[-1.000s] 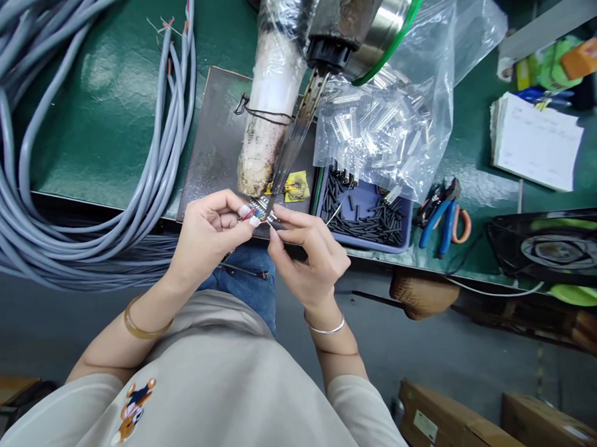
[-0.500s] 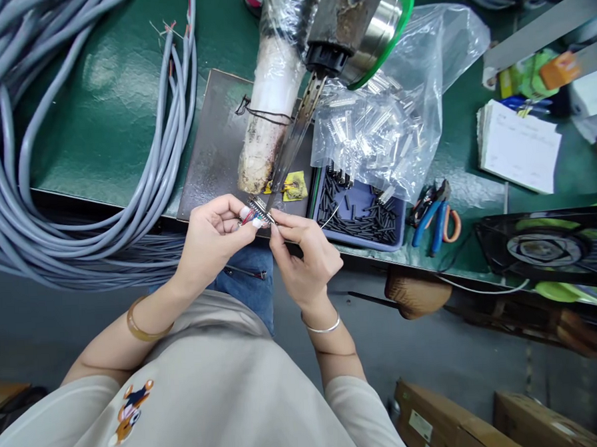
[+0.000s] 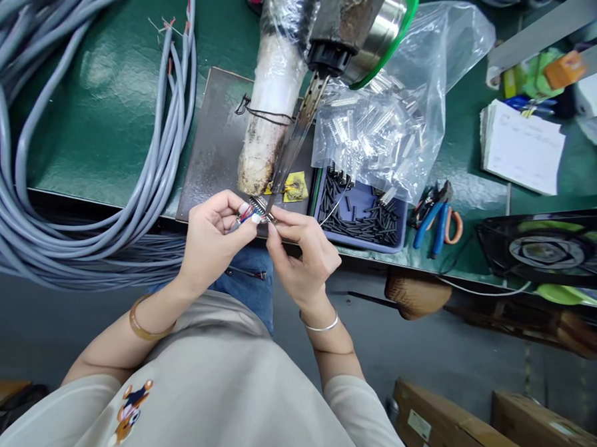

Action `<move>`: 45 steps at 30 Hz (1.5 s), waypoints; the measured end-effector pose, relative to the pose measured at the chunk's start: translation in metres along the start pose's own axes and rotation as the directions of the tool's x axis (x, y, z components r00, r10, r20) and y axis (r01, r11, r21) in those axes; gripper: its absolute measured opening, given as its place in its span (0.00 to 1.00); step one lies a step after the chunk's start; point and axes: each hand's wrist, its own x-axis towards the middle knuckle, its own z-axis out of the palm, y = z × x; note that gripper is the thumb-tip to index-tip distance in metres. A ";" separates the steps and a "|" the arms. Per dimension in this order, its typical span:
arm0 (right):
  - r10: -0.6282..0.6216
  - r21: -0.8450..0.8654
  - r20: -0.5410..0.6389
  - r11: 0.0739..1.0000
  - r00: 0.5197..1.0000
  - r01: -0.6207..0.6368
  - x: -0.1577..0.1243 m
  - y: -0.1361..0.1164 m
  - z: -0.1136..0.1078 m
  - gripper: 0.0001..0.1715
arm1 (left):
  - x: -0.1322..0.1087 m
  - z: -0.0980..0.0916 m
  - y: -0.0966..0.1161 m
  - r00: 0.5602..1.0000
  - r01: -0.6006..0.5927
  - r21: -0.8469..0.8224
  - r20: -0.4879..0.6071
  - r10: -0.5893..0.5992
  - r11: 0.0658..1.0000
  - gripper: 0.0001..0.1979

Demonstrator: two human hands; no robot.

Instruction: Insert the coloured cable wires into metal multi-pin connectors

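Note:
My left hand (image 3: 214,234) pinches a small multi-pin connector (image 3: 258,204) with thin coloured wires (image 3: 248,215) between white-tipped thumb and fingers. My right hand (image 3: 302,250) is closed on a thin solder wire (image 3: 335,211), whose length trails up to the right from behind the fingers. Its fingertips are close beside the connector. From above, a mounted soldering iron (image 3: 298,133) slants down, its dark tip at the connector between both hands. Whether the tip touches a pin is too small to tell.
A plastic bag of metal connectors (image 3: 368,126) lies beside a blue tray (image 3: 403,228) of short black tubes. A solder spool (image 3: 386,35) stands behind the iron. Pliers (image 3: 436,223) lie right of the tray. Grey cable coils (image 3: 4,145) fill the left. A fan (image 3: 550,250) is at far right.
Both hands have shifted very slightly left, still at the iron's tip. The loose solder wire beside my right hand now arcs higher over the tray.

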 end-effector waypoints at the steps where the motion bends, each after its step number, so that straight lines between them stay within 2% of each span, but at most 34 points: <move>1: -0.002 0.003 0.000 1.000 1.000 0.002 0.001 0.000 0.000 0.11 | 0.000 0.000 0.000 1.000 -0.003 -0.001 0.003 0.003 1.000 0.09; 7: -0.035 -0.048 0.016 0.998 0.999 0.036 0.004 -0.001 -0.002 0.09 | 0.001 0.000 0.001 1.000 -0.012 0.022 -0.009 0.012 1.000 0.10; 11: -0.098 -0.105 0.047 0.989 0.994 0.102 0.000 -0.003 -0.004 0.10 | 0.002 -0.002 0.000 0.999 0.035 0.012 0.030 -0.035 0.999 0.11; 14: -0.101 -0.079 0.079 0.991 0.992 0.108 -0.003 -0.003 -0.007 0.10 | 0.001 -0.003 -0.001 0.997 0.058 0.015 0.047 -0.059 0.998 0.11; 16: -0.051 -0.028 0.081 0.998 0.995 0.054 -0.003 -0.002 -0.011 0.09 | -0.001 -0.004 -0.001 0.997 0.059 0.042 0.052 -0.061 0.997 0.10; 19: 0.127 0.081 0.101 0.987 0.987 -0.136 0.000 0.001 -0.020 0.05 | -0.009 -0.004 0.000 0.987 0.071 0.117 0.137 -0.087 0.991 0.08; 21: 0.235 0.151 0.207 0.951 0.950 -0.268 0.004 0.004 -0.026 0.04 | -0.015 -0.005 0.001 0.965 0.063 0.168 0.241 -0.103 0.984 0.06; 24: 0.259 0.221 0.335 0.913 0.906 -0.343 0.009 0.003 -0.034 0.07 | -0.021 -0.008 0.000 0.940 0.041 0.177 0.326 -0.098 0.983 0.03; 26: 0.204 0.243 0.303 0.928 0.931 -0.283 0.008 -0.001 -0.037 0.08 | -0.022 -0.013 -0.003 0.938 0.079 0.110 0.328 -0.112 0.991 0.07; 29: 0.007 0.164 0.180 0.986 0.984 -0.037 -0.001 -0.006 -0.037 0.10 | -0.021 -0.023 -0.007 0.928 0.174 -0.037 0.340 -0.151 0.984 0.10; 31: -0.141 0.075 0.106 0.988 0.984 0.133 -0.012 -0.007 -0.034 0.10 | -0.020 -0.029 -0.008 0.918 0.203 -0.112 0.367 -0.149 0.973 0.06; 33: -0.190 0.045 0.051 0.981 0.980 0.188 -0.024 -0.006 -0.030 0.10 | -0.022 -0.034 -0.009 0.913 0.198 -0.157 0.388 -0.124 0.968 0.06; 37: -0.039 0.124 -0.009 0.992 0.999 0.040 -0.039 -0.004 -0.026 0.08 | -0.030 -0.037 -0.013 0.919 0.119 -0.163 0.391 -0.047 0.979 0.05; 41: 0.105 0.177 0.028 0.978 0.994 -0.108 -0.041 -0.009 -0.029 0.08 | -0.040 -0.035 -0.016 0.926 0.001 -0.114 0.376 0.042 0.993 0.01; 45: 0.259 0.160 0.081 0.950 0.963 -0.269 -0.038 -0.019 -0.037 0.05 | -0.046 -0.033 -0.017 0.926 -0.079 -0.097 0.361 0.109 0.992 0.02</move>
